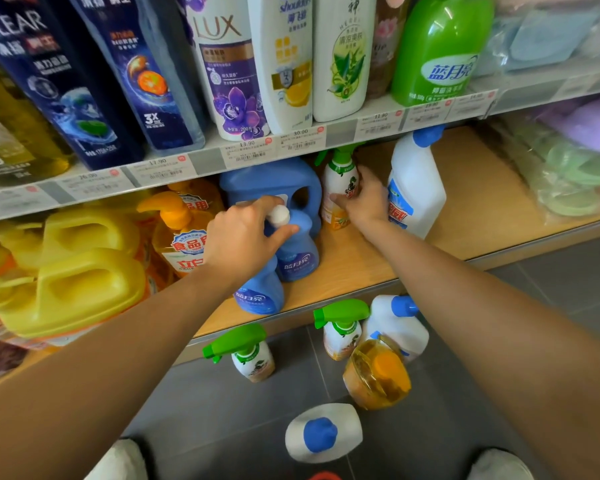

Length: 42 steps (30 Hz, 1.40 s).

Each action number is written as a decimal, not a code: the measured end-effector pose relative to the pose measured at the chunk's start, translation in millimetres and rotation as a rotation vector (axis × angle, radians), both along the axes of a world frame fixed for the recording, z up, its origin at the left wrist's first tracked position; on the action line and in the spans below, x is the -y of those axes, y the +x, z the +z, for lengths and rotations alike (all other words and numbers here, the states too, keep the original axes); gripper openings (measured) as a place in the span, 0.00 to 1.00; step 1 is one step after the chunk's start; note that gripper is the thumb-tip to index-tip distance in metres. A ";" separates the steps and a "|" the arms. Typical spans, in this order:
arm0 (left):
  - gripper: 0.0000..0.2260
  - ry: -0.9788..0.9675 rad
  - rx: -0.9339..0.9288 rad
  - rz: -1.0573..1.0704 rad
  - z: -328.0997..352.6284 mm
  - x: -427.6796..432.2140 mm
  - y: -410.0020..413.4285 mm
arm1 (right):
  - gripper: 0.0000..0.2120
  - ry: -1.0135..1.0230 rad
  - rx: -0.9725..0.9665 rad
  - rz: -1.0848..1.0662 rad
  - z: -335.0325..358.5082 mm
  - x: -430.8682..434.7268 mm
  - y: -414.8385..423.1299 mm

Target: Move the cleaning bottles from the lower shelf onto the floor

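I am seeing the left hand (243,237) gripping the white cap (280,213) of a small blue bottle (300,258) on the lower shelf (465,220), its fingers (267,202) and thumb curling round the cap from above. A second blue bottle (258,297) is standing just in front at the shelf's edge, partly under the wrist.

The right hand (366,200) is reaching further in and holding the shelf spray bottle (338,178) with the green trigger, thumb lying across its front and the other digits bending round its far side. A tall white bottle (418,188) with a blue cap is standing just beside that hand, on its right. A big blue jug (274,180) is sitting behind the two blue bottles. To the left, an orange pump bottle (175,233) and yellow jugs (84,282) are crowding the same shelf.

Down on the floor (222,410), five bottles are standing near the shelf: a left floor spray (253,356), a right floor spray (342,329), a white floor bottle (400,323) just beside it, an amber pump bottle (378,375) in front, and a blue-capped bottle (323,434) nearest me.
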State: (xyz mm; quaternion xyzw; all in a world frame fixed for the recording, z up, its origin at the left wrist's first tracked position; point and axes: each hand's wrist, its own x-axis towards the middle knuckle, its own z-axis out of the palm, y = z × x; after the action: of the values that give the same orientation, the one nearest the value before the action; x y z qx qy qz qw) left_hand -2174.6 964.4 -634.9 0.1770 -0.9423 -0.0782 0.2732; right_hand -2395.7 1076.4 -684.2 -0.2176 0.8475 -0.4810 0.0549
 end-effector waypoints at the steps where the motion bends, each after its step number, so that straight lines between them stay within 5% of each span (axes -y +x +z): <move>1: 0.21 -0.003 0.005 0.002 -0.4 0.1 -0.1 | 0.33 0.014 0.005 0.009 1.4 2.9 -1.8; 8: 0.24 0.007 0.135 -0.016 3.0 3.7 -6.1 | 0.30 0.212 0.109 0.101 11.5 -5.3 0.3; 13: 0.28 0.078 0.299 -0.072 15.6 6.2 -4.2 | 0.07 0.472 0.194 0.390 24.4 -54.1 38.1; 17: 0.22 -0.108 0.078 -0.225 29.2 -2.5 21.1 | 0.17 0.722 0.178 0.804 25.2 -77.9 81.6; 19: 0.15 -0.201 -0.047 -0.313 31.8 -6.9 40.9 | 0.25 0.865 0.066 0.884 17.7 -82.2 99.4; 22: 0.05 -0.191 -0.056 -0.419 21.8 -15.0 78.6 | 0.21 0.986 -0.187 0.874 6.5 -83.6 117.7; 26: 0.06 -0.070 0.200 -0.442 -13.0 -12.7 129.5 | 0.14 0.974 -0.223 0.839 5.4 -84.1 121.2; 31: 0.25 0.047 0.641 -0.214 -59.3 -2.2 158.6 | 0.07 0.867 -0.181 0.855 12.6 -90.0 120.7; 35: 0.28 0.136 0.721 -0.154 -76.3 -2.1 153.1 | 0.08 0.761 -0.131 0.893 45.6 -88.1 114.2; 42: 0.19 0.201 0.712 -0.125 -73.5 -3.6 138.1 | 0.17 0.506 -0.090 0.773 137.3 -91.7 89.5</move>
State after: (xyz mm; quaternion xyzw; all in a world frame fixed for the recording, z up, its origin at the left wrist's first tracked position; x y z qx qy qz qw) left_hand -2036.5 968.0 -708.4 0.1610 -0.9749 -0.1204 -0.0955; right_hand -2306.2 1168.1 -546.9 -0.5179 0.7966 -0.1934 0.2447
